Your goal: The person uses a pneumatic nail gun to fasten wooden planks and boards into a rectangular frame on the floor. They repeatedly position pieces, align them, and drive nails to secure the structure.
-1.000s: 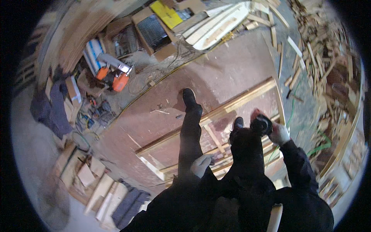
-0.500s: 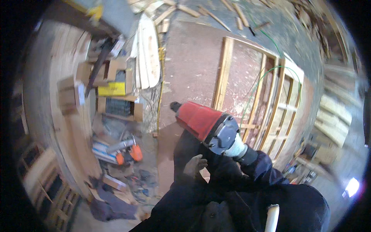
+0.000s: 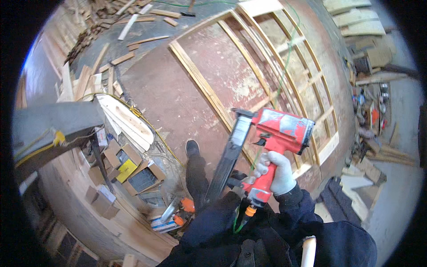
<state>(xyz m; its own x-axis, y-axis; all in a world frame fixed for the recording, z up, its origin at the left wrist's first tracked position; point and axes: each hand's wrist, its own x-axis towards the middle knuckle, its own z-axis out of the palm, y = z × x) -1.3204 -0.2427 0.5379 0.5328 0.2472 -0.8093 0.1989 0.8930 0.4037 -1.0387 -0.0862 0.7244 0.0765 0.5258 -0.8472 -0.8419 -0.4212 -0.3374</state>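
A red nail gun (image 3: pixel 284 127) with a long dark and silver magazine (image 3: pixel 230 153) is in front of my body, its handle pointing down toward me. My right hand (image 3: pixel 282 172), in a pale glove, wraps its fingers around the red handle. Low on the handle, my gloved left hand (image 3: pixel 240 190) grips the gun near its base, with its fingers partly hidden. An orange air fitting (image 3: pixel 251 211) sits at the handle's end, and a green hose (image 3: pixel 240 228) runs below it. Beyond the gun, a wooden frame (image 3: pixel 202 82) lies on the reddish floor sheet (image 3: pixel 151 84).
Open cardboard boxes (image 3: pixel 153 171) stand at the left beside an orange and grey tool (image 3: pixel 178 209). Pale boards (image 3: pixel 126 120) and a yellow cord (image 3: pixel 153 129) lie nearby. Scrap wood (image 3: pixel 100 62) is scattered at the far left. A grey beam (image 3: pixel 58 122) juts in from the left.
The nail gun has turned so its magazine and handle show. My left hand, apart from it before, has come to the handle's base. My view has swung to the right.
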